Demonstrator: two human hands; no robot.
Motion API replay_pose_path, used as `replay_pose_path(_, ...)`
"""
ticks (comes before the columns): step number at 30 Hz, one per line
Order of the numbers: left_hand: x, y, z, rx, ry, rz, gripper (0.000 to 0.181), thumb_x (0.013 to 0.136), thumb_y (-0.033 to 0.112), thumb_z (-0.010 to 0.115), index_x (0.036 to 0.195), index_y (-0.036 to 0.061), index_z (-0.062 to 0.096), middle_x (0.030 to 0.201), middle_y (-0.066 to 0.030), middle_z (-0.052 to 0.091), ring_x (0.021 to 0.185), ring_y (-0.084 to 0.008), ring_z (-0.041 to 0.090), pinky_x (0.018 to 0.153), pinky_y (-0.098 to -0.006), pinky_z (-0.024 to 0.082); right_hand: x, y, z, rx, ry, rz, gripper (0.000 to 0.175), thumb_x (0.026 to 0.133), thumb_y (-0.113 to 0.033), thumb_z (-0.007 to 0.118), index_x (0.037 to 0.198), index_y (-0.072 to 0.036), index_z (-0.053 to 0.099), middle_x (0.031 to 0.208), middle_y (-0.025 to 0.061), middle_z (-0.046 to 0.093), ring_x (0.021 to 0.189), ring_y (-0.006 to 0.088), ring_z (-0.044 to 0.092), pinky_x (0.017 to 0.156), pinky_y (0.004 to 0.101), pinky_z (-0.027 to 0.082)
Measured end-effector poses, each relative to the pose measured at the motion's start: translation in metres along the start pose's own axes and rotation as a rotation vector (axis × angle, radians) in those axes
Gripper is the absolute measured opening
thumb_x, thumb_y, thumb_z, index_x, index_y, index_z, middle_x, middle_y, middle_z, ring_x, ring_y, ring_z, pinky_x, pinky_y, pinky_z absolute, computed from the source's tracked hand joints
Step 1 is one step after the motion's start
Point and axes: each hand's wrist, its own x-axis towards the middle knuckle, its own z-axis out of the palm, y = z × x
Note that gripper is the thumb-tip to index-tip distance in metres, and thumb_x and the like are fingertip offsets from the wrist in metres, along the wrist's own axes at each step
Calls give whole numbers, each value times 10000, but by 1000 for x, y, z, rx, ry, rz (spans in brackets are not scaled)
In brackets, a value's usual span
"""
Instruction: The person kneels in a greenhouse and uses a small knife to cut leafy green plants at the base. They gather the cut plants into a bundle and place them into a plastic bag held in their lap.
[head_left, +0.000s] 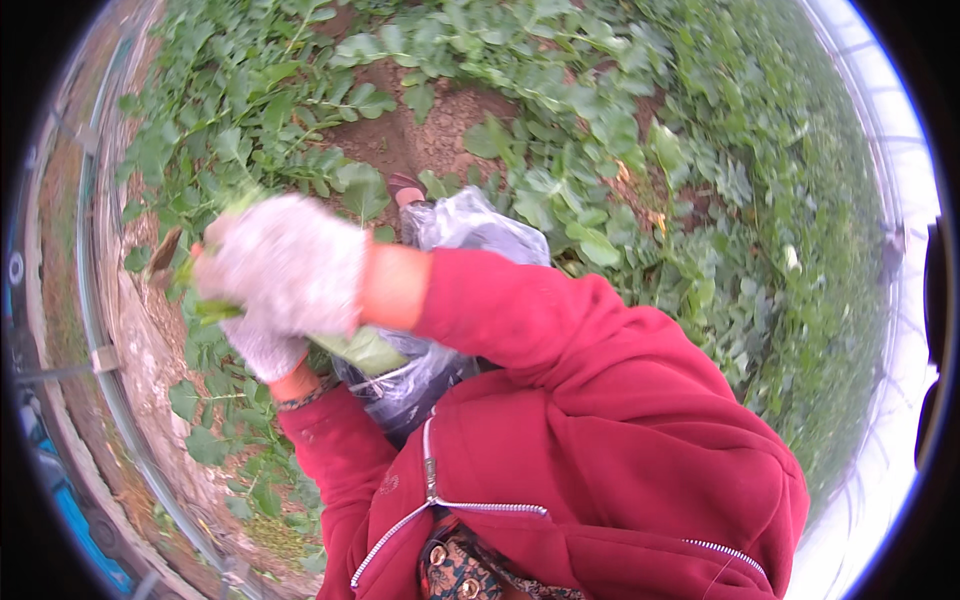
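Note:
Both hands wear pale knitted gloves and are close together at the left of the head view. My right hand (289, 262), blurred, is closed around green leaf stalks (217, 309) and lies over part of my left hand (266, 346). A smooth pale green radish (367, 352) with a thin whitish tail sticks out between my wrists, its leaf end hidden by the gloves. My left hand appears closed around it, though its fingers are mostly covered. Clear plastic sheeting (480, 225) covers my legs below.
Lobed radish-like leaves (585, 112) grow densely ahead and to the right. Brown soil (450, 124) shows between them. Metal pipe (97, 330) and film (146, 352) line the left side. White plastic sheeting (892, 315) curves along the right. A shoe (405, 184) shows among leaves.

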Motion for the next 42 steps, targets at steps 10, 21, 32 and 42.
replay_pose_path(10, -49, 71, -38, 318, 152, 141, 657, 918, 180, 694, 1482, 24, 395, 1444, -134, 502, 1277, -240, 527, 1080, -387, 442, 26, -135, 46, -247, 587, 257, 215, 847, -335, 589, 985, -180, 646, 799, 67, 594, 803, 353, 642, 736, 509, 469)
replay_pose_path(21, -27, 117, -98, 503, 305, 299, 552, 966, 268, 646, 1388, -54, 494, 1301, -178, 601, 1151, -245, 611, 997, -378, 503, -25, -49, -30, 58, -52, -83, 275, 815, -154, 586, 1083, -152, 646, 906, 86, 635, 882, 288, 675, 718, 416, 597)
replay_pose_path(32, -5, 166, -76, 71, 790, 550, 420, 920, 294, 713, 1159, -44, 642, 1119, -147, 695, 936, -287, 691, 784, -409, 590, -361, 73, -94, -292, -694, 1259, 460, 889, -368, 615, 1210, -38, 617, 1134, 249, 676, 1039, 409, 662, 887, 464, 532)
replay_pose_path(42, -15, 134, 0, 185, 700, 621, 425, 847, 205, 793, 1141, -58, 635, 1056, -130, 690, 833, -235, 685, 700, -378, 591, -379, 142, -61, -33, -149, 1319, 686, 885, -36, 561, 1527, -40, 320, 1372, 303, 547, 1262, 389, 566, 1065, 418, 454)
